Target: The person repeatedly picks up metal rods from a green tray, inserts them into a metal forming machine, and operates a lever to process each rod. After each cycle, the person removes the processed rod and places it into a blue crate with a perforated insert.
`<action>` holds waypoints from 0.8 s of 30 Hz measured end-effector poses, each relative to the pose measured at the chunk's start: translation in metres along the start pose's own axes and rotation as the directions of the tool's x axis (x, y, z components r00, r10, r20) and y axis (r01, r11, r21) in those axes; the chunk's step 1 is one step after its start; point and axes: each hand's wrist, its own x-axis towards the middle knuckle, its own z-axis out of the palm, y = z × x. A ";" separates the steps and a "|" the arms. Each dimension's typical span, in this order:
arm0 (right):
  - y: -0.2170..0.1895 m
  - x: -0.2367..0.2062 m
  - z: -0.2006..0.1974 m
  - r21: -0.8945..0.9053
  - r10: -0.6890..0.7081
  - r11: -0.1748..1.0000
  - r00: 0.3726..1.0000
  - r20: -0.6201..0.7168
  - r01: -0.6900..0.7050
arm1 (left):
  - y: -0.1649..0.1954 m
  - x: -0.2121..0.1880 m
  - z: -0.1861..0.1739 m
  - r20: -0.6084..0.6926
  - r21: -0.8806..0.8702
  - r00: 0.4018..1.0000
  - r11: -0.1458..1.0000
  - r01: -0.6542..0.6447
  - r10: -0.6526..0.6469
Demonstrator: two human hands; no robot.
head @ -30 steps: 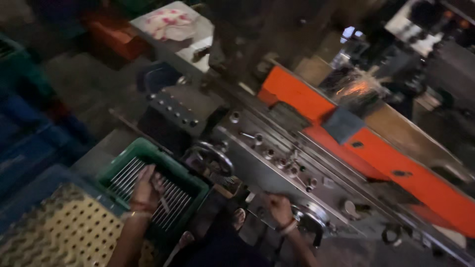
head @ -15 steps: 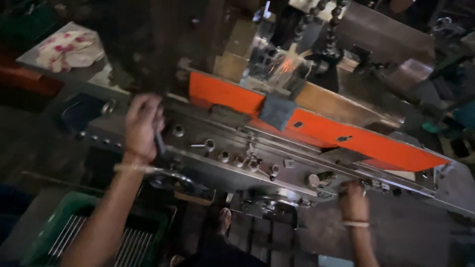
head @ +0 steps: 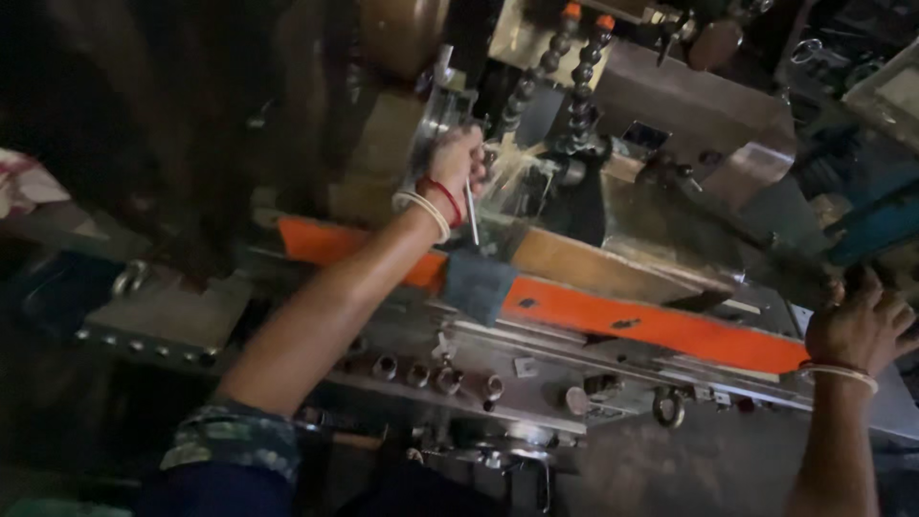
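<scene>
Nearest, the machine's grey front [head: 479,369] carries a row of knobs below an orange rail [head: 651,321]. The right hand [head: 862,325] rests on the machine's right end, fingers curled over its edge. Farther in, the left hand [head: 458,158] (bangles at the wrist) has its fingers pinching a thin metal rod [head: 472,211], upright beside the coolant hoses [head: 574,86].

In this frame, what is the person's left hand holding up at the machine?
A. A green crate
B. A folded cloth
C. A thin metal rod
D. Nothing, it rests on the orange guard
C: the left hand grips a thin metal rod that hangs below the fist, above the machine's orange guard.
</scene>
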 end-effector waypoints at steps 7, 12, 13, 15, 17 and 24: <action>-0.001 0.060 0.040 0.026 0.134 0.981 0.769 0.625 -0.192 | -0.098 0.096 -0.003 -0.034 0.202 0.999 0.979 0.031 -0.025; -0.014 0.069 0.058 -0.105 0.206 0.978 0.778 0.593 -0.180 | -0.142 0.120 -0.015 -0.125 0.374 0.992 0.926 0.049 -0.002; -0.015 0.068 0.060 -0.143 0.213 0.977 0.767 0.606 -0.159 | -0.148 0.121 -0.018 -0.113 0.399 0.992 0.912 0.092 -0.051; -0.016 0.066 0.064 -0.217 0.230 0.969 0.742 0.629 -0.116 | -0.157 0.120 -0.023 -0.091 0.450 0.985 0.876 0.174 -0.149; -0.015 0.063 0.067 -0.224 0.233 0.968 0.733 0.639 -0.113 | -0.160 0.114 -0.023 -0.089 0.483 0.982 0.855 0.190 -0.168; -0.014 0.053 0.071 -0.249 0.228 0.964 0.771 0.594 -0.093 | -0.151 0.096 -0.014 -0.083 0.590 0.975 0.778 0.215 -0.206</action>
